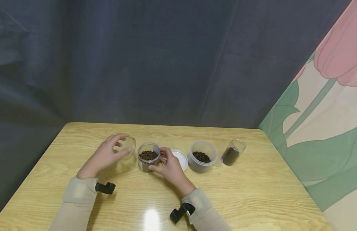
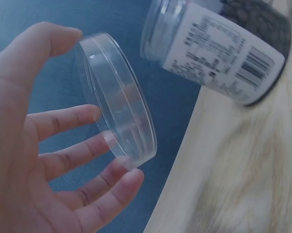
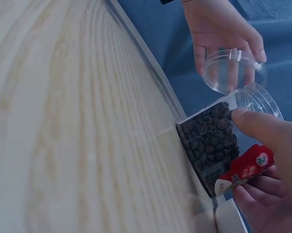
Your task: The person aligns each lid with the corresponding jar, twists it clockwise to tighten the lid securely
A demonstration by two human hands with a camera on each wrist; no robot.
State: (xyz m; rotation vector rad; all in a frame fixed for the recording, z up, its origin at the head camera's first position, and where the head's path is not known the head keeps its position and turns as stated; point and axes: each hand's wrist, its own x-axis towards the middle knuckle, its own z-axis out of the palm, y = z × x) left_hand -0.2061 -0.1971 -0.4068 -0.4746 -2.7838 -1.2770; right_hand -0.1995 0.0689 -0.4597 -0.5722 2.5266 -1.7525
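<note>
My left hand [image 1: 106, 155] pinches a clear round lid [image 2: 119, 99] by its rim, thumb on one side and fingers on the other. The lid is tilted on edge, just left of a clear jar [image 1: 144, 165] and apart from it. Dark coffee beans [image 3: 209, 138] fill the lower part of this jar, and its mouth is uncovered. Around the jar's right side curls my right hand [image 1: 173, 170], gripping it upright on the table. A white label with a barcode [image 2: 255, 68] and a red label [image 3: 248, 165] show on its wall.
To the right of the jar lies a white lid [image 1: 182, 158], partly behind my right hand. Beside it stands a translucent handled cup [image 1: 200, 167] with dark beans inside. Farther right is a narrow clear jar [image 1: 231, 156] with dark contents. A dark curtain [image 1: 155, 64] hangs behind the wooden table [image 1: 248, 195].
</note>
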